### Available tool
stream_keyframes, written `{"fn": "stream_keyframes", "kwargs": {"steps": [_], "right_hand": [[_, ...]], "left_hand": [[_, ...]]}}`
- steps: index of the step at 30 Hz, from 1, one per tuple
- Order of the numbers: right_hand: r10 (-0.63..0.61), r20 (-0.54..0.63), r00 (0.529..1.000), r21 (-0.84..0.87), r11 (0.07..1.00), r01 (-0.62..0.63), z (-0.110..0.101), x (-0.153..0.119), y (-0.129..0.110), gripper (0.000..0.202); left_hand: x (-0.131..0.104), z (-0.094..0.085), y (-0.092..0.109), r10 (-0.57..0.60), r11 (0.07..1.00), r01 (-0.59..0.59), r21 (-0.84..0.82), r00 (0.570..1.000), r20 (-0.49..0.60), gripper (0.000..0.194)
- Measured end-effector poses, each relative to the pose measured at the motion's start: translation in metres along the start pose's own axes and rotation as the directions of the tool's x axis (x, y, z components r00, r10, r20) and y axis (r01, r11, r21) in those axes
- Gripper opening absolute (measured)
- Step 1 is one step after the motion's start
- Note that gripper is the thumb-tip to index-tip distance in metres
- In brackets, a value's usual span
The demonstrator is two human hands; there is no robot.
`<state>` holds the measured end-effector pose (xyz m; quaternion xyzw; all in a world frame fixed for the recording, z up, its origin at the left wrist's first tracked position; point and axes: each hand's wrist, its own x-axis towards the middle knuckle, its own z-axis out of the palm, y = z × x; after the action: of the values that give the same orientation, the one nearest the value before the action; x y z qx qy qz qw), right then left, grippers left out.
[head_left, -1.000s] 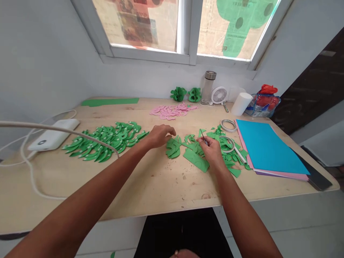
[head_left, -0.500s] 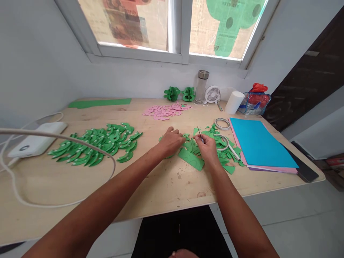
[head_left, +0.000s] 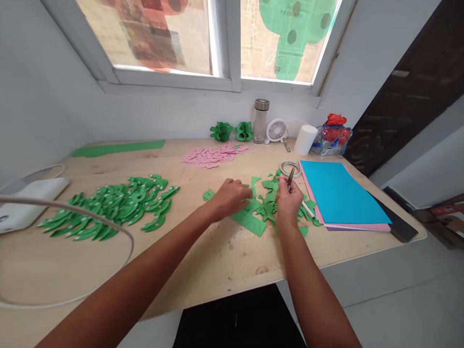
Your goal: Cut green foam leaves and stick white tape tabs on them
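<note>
- Green paper strip [head_left: 250, 224], with curved outlines drawn on it, is lying flat on the wooden table [head_left: 203, 270], between the two hands and a little nearer the person's body.
- Its long axis is running aslant, from the far left end by the left hand [head_left: 232, 197] to the near right end, below the right hand [head_left: 289, 202].
- Of the two, the left hand is sitting nearer; its heel and wrist are coming right over the strip's far left end, and whether they are touching it I cannot tell.
- That left hand is turning its back upward, fingers curling and pointing right, toward the loose green scraps [head_left: 268, 207]; what is between thumb and fingers is hiding from me, so I cannot tell whether it is gripping anything.
- Over the scraps, the right hand is holding what seems to be scissors [head_left: 291, 178], fingers closing round the handles, dark tips pointing up and away.
- Both forearms are slanting inward from the near edge, the left forearm [head_left: 155, 261] lying lower and longer across the wood, the right forearm [head_left: 311, 280] rising more steeply.
</note>
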<state>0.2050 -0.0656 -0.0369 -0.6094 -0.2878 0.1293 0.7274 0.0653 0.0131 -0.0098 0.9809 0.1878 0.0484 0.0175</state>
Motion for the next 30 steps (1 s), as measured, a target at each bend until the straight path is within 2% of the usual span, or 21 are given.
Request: {"fn": "stream_keyframes", "kwargs": {"steps": [3,6,12,16,18,22,25,28,30], "right_hand": [[0.018,-0.090,0.996,0.053,0.998,-0.014,-0.003,0.002,-0.002,0.037],[0.038,-0.077,0.996,0.054,0.998,-0.034,-0.004,0.002,-0.003,0.037],[0.089,0.090,0.992,-0.023,0.996,-0.087,-0.001,0.001,-0.003,0.042],[0.097,0.249,0.964,-0.058,0.995,-0.085,0.002,-0.006,-0.008,0.032],[0.095,0.356,0.930,-0.089,0.994,-0.068,0.005,-0.011,-0.011,0.027],[0.091,0.601,0.794,-0.200,0.979,0.039,0.006,-0.021,-0.016,0.030],[0.085,0.689,0.720,-0.228,0.968,0.104,0.005,-0.025,-0.018,0.030],[0.096,0.759,0.644,-0.205,0.974,0.096,0.004,-0.026,-0.018,0.024],[0.098,0.769,0.632,-0.201,0.975,0.093,0.003,-0.025,-0.017,0.019]], "left_hand": [[-0.020,-0.008,-0.005,-0.039,0.991,0.059,-0.118,0.986,0.162,0.019],[-0.030,-0.009,-0.008,-0.075,0.988,0.104,-0.114,0.970,0.230,0.028],[-0.032,-0.008,-0.008,-0.078,0.986,0.108,-0.130,0.972,0.220,0.022],[-0.038,-0.016,-0.007,-0.064,0.969,0.105,-0.224,0.981,0.182,0.018],[-0.043,-0.021,-0.008,-0.073,0.947,0.121,-0.299,0.983,0.169,0.014],[-0.052,-0.026,-0.014,-0.093,0.859,0.156,-0.487,0.984,0.150,0.005],[-0.055,-0.026,-0.017,-0.137,0.775,0.182,-0.606,0.983,0.120,0.007],[-0.059,-0.024,-0.018,-0.199,0.715,0.203,-0.669,0.976,0.085,0.011],[-0.063,-0.022,-0.020,-0.243,0.694,0.212,-0.688,0.968,0.053,0.014]]}}
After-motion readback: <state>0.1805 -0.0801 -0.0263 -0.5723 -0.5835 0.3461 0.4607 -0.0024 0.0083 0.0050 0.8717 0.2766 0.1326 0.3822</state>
